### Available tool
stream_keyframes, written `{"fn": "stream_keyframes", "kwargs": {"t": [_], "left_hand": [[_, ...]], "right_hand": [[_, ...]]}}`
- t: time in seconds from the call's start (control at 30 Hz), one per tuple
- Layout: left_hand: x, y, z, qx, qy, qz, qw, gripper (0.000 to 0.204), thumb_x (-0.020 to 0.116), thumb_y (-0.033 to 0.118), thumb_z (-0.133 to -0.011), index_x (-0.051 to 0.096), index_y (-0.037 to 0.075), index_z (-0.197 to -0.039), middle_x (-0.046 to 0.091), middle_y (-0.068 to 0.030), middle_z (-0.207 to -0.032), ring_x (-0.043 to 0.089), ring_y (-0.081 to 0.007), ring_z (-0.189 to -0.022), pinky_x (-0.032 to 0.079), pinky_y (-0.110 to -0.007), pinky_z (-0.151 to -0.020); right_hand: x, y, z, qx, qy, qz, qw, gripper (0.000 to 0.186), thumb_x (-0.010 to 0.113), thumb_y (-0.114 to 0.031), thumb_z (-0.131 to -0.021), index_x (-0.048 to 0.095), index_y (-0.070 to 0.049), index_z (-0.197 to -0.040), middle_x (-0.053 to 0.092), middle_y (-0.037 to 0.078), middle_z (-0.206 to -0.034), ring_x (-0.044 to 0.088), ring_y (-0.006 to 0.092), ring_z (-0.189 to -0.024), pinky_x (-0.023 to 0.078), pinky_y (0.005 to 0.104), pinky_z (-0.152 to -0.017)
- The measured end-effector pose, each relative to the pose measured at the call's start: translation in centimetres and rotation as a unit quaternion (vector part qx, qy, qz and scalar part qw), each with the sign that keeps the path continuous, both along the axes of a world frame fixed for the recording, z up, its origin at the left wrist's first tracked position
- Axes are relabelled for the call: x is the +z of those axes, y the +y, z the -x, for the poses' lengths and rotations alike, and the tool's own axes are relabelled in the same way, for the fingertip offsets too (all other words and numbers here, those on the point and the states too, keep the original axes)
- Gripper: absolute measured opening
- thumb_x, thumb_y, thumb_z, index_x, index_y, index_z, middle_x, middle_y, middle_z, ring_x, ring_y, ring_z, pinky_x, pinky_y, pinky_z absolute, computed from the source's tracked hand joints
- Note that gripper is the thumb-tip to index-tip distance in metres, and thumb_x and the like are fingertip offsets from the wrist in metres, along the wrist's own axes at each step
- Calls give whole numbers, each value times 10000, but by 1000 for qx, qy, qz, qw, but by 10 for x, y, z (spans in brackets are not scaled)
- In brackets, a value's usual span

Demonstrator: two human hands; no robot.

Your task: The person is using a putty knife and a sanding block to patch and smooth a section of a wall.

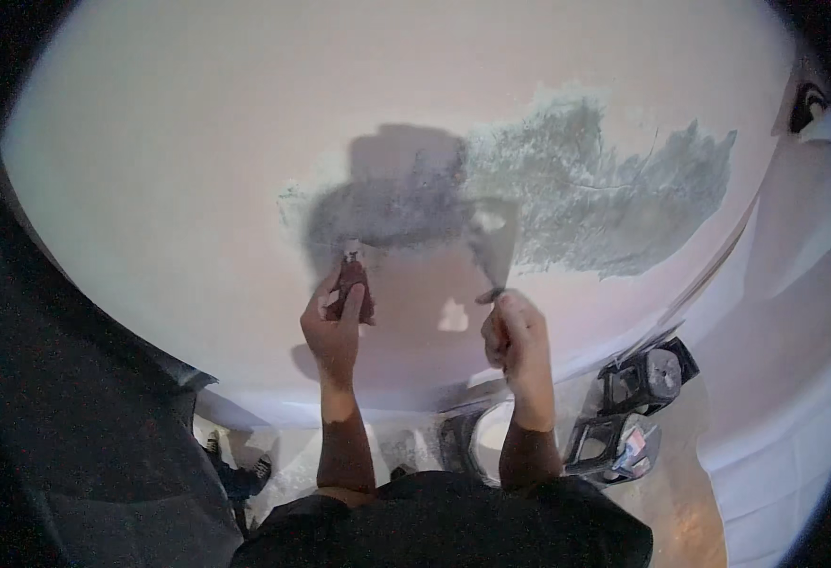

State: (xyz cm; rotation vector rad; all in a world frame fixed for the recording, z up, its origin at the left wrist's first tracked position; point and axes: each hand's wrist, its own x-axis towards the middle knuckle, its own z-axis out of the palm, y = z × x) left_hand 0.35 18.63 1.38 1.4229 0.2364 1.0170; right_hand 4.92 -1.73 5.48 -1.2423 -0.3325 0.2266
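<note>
My left hand [329, 329] grips a small dark red tool [355, 295] with a whitish top, just below a shadowed part of the grey plaster patch. My right hand [517, 343] is closed on the handle of a putty knife [493, 292], whose blade points up and is hard to make out against the shadow. Both hands are in front of the pale pink surface [178, 161], which carries the uneven grey plaster patch [605, 189]. My shadow falls across the surface and the left part of the patch.
Below the surface stand a white bucket [494, 437] and two black step stools [651, 372], the lower one with a small packet on it. Another person's leg and shoe [260, 469] show at lower left. Dark sheeting [93, 398] is at left, white sheeting [766, 379] at right.
</note>
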Motion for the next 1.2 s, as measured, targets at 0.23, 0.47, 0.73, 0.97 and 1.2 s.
{"fn": "stream_keyframes", "kwargs": {"t": [0.23,0.47,0.73,0.97,1.2], "left_hand": [[-2,-5,13,9,-51,-53,997,316,626,26,-881,582,-58,-1182,653,-141,-1005,660,-177,-739,569,-289,-591],[0,7,44,-2,-14,-19,1000,355,613,-27,-866,567,-44,-1217,651,-125,-948,641,-166,-703,536,-278,-557],[-3,40,65,2,-58,13,998,354,600,-54,-864,550,-60,-1214,649,-126,-881,628,-164,-653,511,-265,-510],[-8,43,48,-26,-25,29,999,368,646,15,-865,550,-55,-1213,656,-113,-921,625,-144,-670,504,-252,-510],[-17,51,42,-40,9,34,999,361,648,24,-865,563,-49,-1208,663,-109,-886,621,-139,-661,501,-261,-509]], "right_hand": [[33,28,-29,26,-107,-40,993,300,450,-301,-1009,590,-35,-1010,415,-35,-595,378,50,-458,308,228,-404],[19,47,7,132,79,58,986,332,438,-321,-1008,585,-22,-1004,400,-30,-560,311,42,-395,231,213,-350],[21,51,17,77,50,93,991,301,485,-320,-985,575,-33,-1002,403,-31,-550,334,71,-392,248,221,-354],[2,86,23,155,-12,-45,987,328,474,-357,-992,557,-40,-980,387,-25,-546,326,62,-387,214,220,-345],[-34,88,31,115,65,58,990,325,462,-348,-997,562,-44,-939,389,-20,-534,311,66,-365,222,220,-337]]}}
